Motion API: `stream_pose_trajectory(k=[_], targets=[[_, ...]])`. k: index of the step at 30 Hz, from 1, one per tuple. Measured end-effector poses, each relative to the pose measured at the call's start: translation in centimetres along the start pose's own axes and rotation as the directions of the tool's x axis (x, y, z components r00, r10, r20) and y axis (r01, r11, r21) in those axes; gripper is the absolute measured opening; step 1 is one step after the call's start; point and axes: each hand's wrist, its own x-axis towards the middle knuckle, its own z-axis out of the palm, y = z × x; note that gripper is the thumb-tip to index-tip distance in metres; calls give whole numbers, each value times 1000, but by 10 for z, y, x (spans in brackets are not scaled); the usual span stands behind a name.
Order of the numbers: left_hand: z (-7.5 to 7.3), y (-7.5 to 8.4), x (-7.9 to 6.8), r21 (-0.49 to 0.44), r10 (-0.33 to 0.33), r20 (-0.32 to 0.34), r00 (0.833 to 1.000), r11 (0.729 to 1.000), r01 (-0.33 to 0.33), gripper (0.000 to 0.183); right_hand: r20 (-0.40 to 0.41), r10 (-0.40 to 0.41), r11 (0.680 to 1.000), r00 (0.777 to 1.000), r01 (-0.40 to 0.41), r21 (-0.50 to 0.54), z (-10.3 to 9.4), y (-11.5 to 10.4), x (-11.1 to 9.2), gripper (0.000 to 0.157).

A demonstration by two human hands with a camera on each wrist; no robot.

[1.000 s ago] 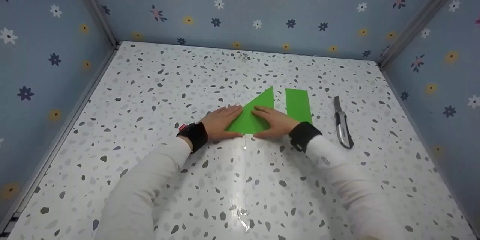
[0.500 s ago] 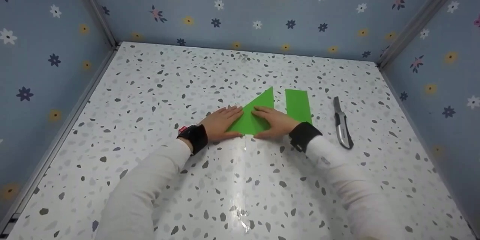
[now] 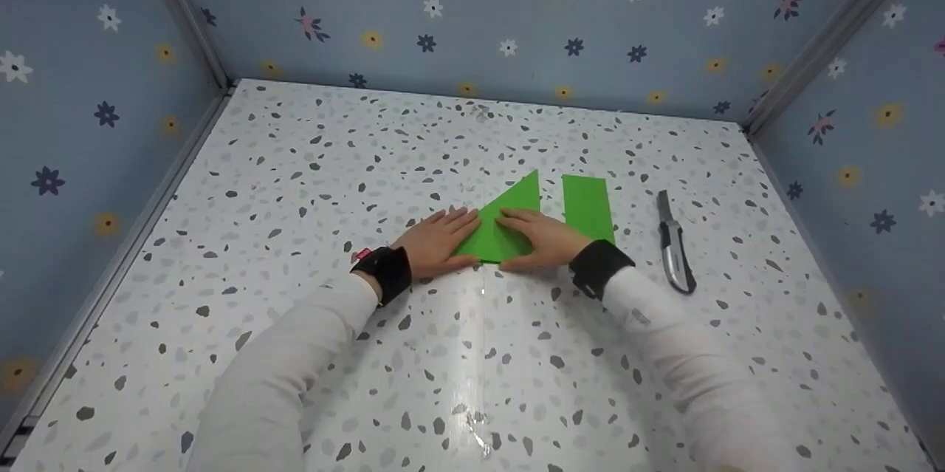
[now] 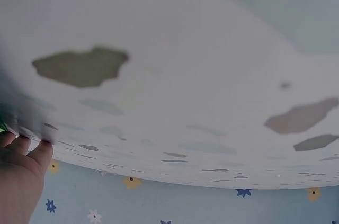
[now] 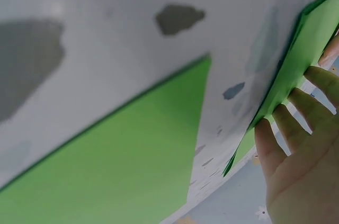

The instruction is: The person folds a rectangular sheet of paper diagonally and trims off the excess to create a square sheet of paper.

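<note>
A green sheet of paper, folded into a triangle (image 3: pixel 509 206), lies on the speckled tabletop between the two hands in the head view. The left hand (image 3: pixel 437 243) rests flat along its slanted left edge, fingers straight. Extended fingers of the right hand (image 3: pixel 550 241) press on the paper's right part, its thumb near the bottom edge. In the right wrist view the fingertips touch the folded paper (image 5: pixel 288 75), whose layers show along one edge. Only part of the left hand (image 4: pixel 24 176) shows at the left of its wrist view.
Right of the right hand lies a green paper strip (image 3: pixel 587 206), partly covered by the wrist. Farther right is a utility knife (image 3: pixel 675 250) with its blade out, pointing away. Flower-patterned panels (image 3: pixel 472 21) enclose the tabletop (image 3: pixel 332 162) at the back and sides.
The left hand has shifted very slightly to the right along the folded paper's edge. The right hand, the strip and the knife stay in place.
</note>
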Motion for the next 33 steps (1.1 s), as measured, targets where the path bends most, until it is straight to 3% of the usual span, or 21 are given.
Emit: stream_pose_trajectory(k=[5,12,17,25,29,33], targets=[[4,0,2,4,-21,6,1000,1000,21,78,-2,0,1000,1000,0,-13,2,0,-2,92],[4,0,2,-16,-44,12,999,999,44,74,-34,-69,993,997,65,-98,7,2,-5,69],[-1,2,0,-39,-59,20,998,997,59,78,-55,-52,992,997,45,-117,5,0,-5,57],[-9,6,-4,-120,-106,9,994,987,107,91,-71,-8,999,997,5,-43,0,-2,-5,54],[-11,6,-5,-158,-122,-8,993,980,119,84,-75,4,1000,997,-5,-3,0,-2,-7,54],[-12,4,-5,-138,-106,-25,994,985,101,73,-80,10,1000,997,-8,19,1,2,-9,54]])
